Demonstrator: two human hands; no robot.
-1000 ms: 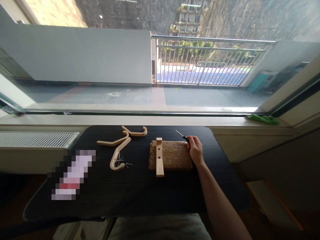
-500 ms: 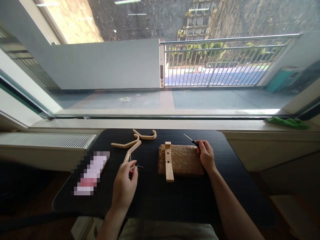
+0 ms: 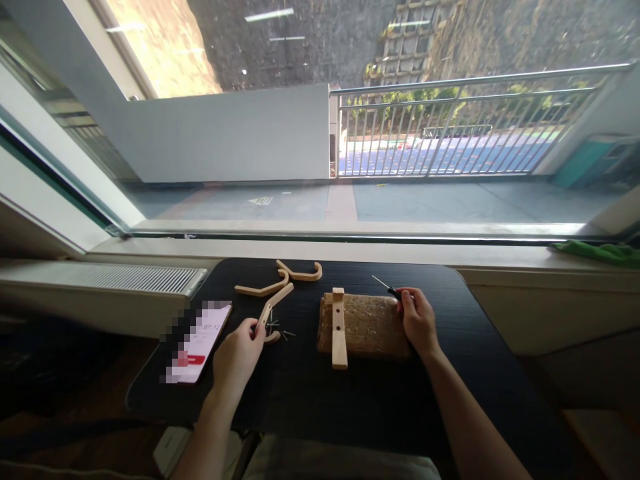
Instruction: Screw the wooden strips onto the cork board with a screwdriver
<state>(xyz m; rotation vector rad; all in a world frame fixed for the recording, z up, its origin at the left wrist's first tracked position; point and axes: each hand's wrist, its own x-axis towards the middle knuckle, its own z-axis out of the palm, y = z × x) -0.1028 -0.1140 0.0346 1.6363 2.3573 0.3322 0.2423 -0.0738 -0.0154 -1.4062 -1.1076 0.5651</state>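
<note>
My left hand [image 3: 240, 353] is closed, thumb and fingers pinching the edge of a wooden hook [image 3: 275, 302] with screw holes. This hook lies on the black table, its curled end near my fingertips. Several screws [image 3: 286, 333] are scattered just right of it. In my right hand [image 3: 419, 322] is a screwdriver [image 3: 393, 292], its thin shaft pointing up and left. That hand rests by the right end of a brown, tape-wrapped block [image 3: 375, 325]. Across the block's left part lies another wooden hook [image 3: 339, 343], with two dark holes showing.
Two more wooden hooks, one [image 3: 260, 291] nearer and one [image 3: 303, 275] farther, lie at the back of the table [image 3: 310, 407]. A phone [image 3: 207, 340] lies on the left. Beyond stand the window sill [image 3: 370, 248], a radiator [image 3: 150, 279] and a green cloth [image 3: 597, 253].
My left hand has shifted left from over the screws and closed on the hook's edge, uncovering screws and the curled end. My right hand still holds the screwdriver. The view has shifted slightly.
</note>
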